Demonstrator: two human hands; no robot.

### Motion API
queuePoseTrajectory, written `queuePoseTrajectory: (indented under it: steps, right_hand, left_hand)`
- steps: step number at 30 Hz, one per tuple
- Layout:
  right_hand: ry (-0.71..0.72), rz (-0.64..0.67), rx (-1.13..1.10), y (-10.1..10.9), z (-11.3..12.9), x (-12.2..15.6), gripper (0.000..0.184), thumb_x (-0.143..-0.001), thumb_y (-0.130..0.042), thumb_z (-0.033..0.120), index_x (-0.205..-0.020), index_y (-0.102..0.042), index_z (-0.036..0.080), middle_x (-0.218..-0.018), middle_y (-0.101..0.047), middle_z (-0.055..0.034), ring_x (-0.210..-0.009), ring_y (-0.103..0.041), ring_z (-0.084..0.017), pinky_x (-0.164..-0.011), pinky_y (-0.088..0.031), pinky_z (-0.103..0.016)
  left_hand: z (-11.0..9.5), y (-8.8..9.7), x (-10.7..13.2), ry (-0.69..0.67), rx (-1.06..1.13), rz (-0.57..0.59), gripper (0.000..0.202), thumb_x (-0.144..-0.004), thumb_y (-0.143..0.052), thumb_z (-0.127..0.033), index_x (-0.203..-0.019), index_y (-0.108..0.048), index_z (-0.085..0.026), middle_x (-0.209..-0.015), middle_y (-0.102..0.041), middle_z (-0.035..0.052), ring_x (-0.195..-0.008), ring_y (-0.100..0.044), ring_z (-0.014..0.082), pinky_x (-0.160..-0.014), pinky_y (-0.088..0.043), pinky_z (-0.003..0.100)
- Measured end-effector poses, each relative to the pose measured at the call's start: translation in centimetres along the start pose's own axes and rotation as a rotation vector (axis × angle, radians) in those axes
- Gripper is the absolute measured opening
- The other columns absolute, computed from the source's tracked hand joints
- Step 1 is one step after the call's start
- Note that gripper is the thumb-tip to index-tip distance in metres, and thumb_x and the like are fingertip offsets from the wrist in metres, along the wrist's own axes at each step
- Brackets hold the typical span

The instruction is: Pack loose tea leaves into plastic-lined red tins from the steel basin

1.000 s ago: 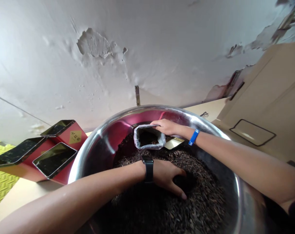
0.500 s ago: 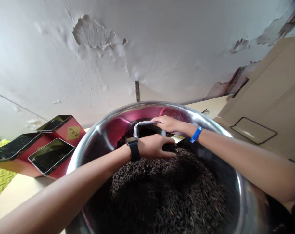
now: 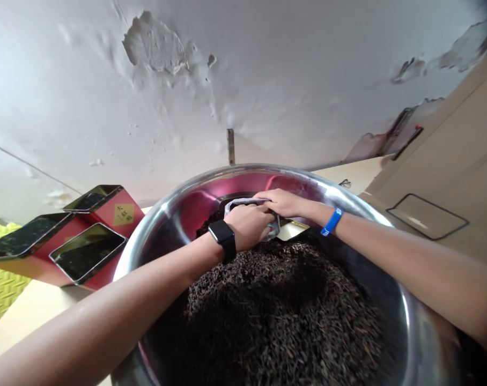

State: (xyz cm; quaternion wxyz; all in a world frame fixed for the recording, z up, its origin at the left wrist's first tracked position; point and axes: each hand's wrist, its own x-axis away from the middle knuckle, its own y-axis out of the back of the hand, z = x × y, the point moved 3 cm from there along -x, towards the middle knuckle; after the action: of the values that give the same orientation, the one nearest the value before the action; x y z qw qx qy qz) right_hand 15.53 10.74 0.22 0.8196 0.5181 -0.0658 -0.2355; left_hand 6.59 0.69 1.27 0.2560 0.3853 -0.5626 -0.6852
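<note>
A wide steel basin (image 3: 163, 212) holds a heap of dark, twisted dried leaves, like loose tea (image 3: 283, 316). Toward its far side stands a silvery-lined bag (image 3: 243, 201) with its mouth open upward. My right hand (image 3: 281, 202), with a blue band at the wrist, grips the far right of the bag's rim. Over the mouth lies my left hand (image 3: 249, 225), wearing a black watch; its fingers curl down into the opening, and what they hold is hidden. A pale panel with a gold edge (image 3: 294, 230) shows just right of the bag, above the leaves.
Several red tins (image 3: 88, 252) with dark open tops stand left of the basin on a pale tabletop (image 3: 30, 321). A yellow textured mat (image 3: 2, 295) lies beyond at far left. A cardboard box (image 3: 448, 177) is at right. The wall (image 3: 267, 80) behind has peeling paint.
My left hand has moved up and away from the leaf heap to the bag's mouth, its fingers now curled in. The pale panel shows more. My right hand keeps its grip on the rim.
</note>
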Motion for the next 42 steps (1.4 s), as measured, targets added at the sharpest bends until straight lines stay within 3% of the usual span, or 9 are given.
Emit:
queuePoseTrajectory:
  steps: [3, 8, 12, 14, 16, 23, 32, 39, 42]
  right_hand:
    - [-0.013, -0.013, -0.015, 0.0, -0.1, 0.1, 0.030, -0.082, -0.038, 0.024, -0.105, -0.057, 0.020, -0.107, -0.061, -0.0054, -0.092, -0.055, -0.018, -0.081, -0.040, -0.029]
    - [-0.030, -0.014, 0.000, 0.2, 0.3, 0.2, 0.031, -0.083, -0.038, 0.026, -0.108, -0.056, 0.021, -0.106, -0.061, -0.0053, -0.093, -0.054, -0.018, -0.082, -0.040, -0.028]
    - [-0.020, -0.011, 0.007, 0.2, 0.3, 0.2, 0.029, -0.084, -0.037, 0.025, -0.105, -0.057, 0.021, -0.105, -0.061, -0.0053, -0.091, -0.055, -0.017, -0.080, -0.040, -0.028]
    - [-0.026, -0.007, 0.006, 0.1, 0.2, 0.2, 0.028, -0.084, -0.038, 0.026, -0.103, -0.057, 0.021, -0.104, -0.061, -0.0048, -0.090, -0.055, -0.017, -0.080, -0.040, -0.028]
    - [-0.031, -0.005, 0.001, 0.1, 0.1, 0.2, 0.027, -0.084, -0.038, 0.027, -0.103, -0.057, 0.022, -0.104, -0.061, -0.0045, -0.090, -0.055, -0.017, -0.079, -0.040, -0.028]
    - [0.001, -0.003, -0.009, 0.0, -0.2, 0.1, 0.028, -0.085, -0.037, 0.029, -0.105, -0.056, 0.021, -0.107, -0.060, -0.0051, -0.090, -0.055, -0.016, -0.078, -0.041, -0.027]
    - [-0.002, -0.005, 0.012, 0.1, -0.1, 0.1, 0.028, -0.084, -0.038, 0.025, -0.104, -0.057, 0.021, -0.105, -0.061, -0.0047, -0.091, -0.055, -0.017, -0.079, -0.040, -0.028]
    - [-0.001, -0.001, 0.044, 0.1, 0.1, 0.2, 0.029, -0.084, -0.037, 0.022, -0.105, -0.056, 0.021, -0.109, -0.059, -0.0046, -0.093, -0.055, -0.017, -0.080, -0.040, -0.027]
    - [-0.017, 0.002, 0.054, 0.2, 0.1, 0.2, 0.029, -0.084, -0.037, 0.023, -0.106, -0.055, 0.022, -0.110, -0.059, -0.0041, -0.094, -0.054, -0.017, -0.080, -0.040, -0.027]
  left_hand:
    - [-2.5, 1.1, 0.2, -0.082, 0.114, 0.022, 0.034, -0.088, -0.034, -0.036, -0.089, -0.063, -0.018, -0.091, -0.062, 0.0056, -0.086, -0.057, 0.0172, -0.078, -0.043, 0.032]
    - [-5.1, -0.1, 1.3, -0.272, 0.317, 0.317, 0.044, -0.081, -0.039, -0.055, -0.098, -0.061, -0.021, -0.094, -0.063, 0.0055, -0.085, -0.058, 0.0178, -0.077, -0.044, 0.029]
    - [-5.5, -2.1, 2.4, -0.111, 0.259, 0.626, 0.077, -0.069, -0.031, -0.074, -0.120, -0.050, -0.019, -0.120, -0.051, 0.0159, -0.102, -0.053, 0.0313, -0.082, -0.042, 0.043]
    - [-5.6, -2.4, 2.9, -0.021, 0.264, 0.765, 0.090, -0.062, -0.028, -0.080, -0.128, -0.041, -0.020, -0.129, -0.042, 0.0177, -0.106, -0.049, 0.0357, -0.083, -0.040, 0.048]
    - [-5.9, -2.1, 3.2, 0.005, 0.295, 0.832, 0.098, -0.056, -0.030, -0.084, -0.129, -0.039, -0.019, -0.130, -0.040, 0.0189, -0.106, -0.049, 0.0377, -0.083, -0.039, 0.050]
    - [-6.6, -0.6, 3.5, -0.156, 0.291, 0.848, 0.107, -0.034, -0.064, -0.070, -0.123, -0.043, -0.014, -0.122, -0.047, 0.0205, -0.096, -0.055, 0.0359, -0.078, -0.043, 0.043]
    - [-7.5, -1.6, 3.3, -0.249, 0.235, 0.837, 0.068, -0.054, -0.061, -0.056, -0.106, -0.053, -0.014, -0.091, -0.064, 0.0122, -0.073, -0.061, 0.0276, -0.055, -0.047, 0.033]
    - [-7.2, -1.5, 3.1, -0.326, 0.263, 0.803, 0.048, -0.064, -0.059, -0.045, -0.101, -0.057, -0.016, -0.087, -0.065, 0.0086, -0.071, -0.061, 0.0233, -0.053, -0.043, 0.028]
    - [-6.3, -1.1, 2.8, -0.285, 0.293, 0.761, 0.044, -0.066, -0.058, -0.042, -0.101, -0.057, -0.016, -0.086, -0.065, 0.0076, -0.071, -0.060, 0.0212, -0.056, -0.043, 0.027]
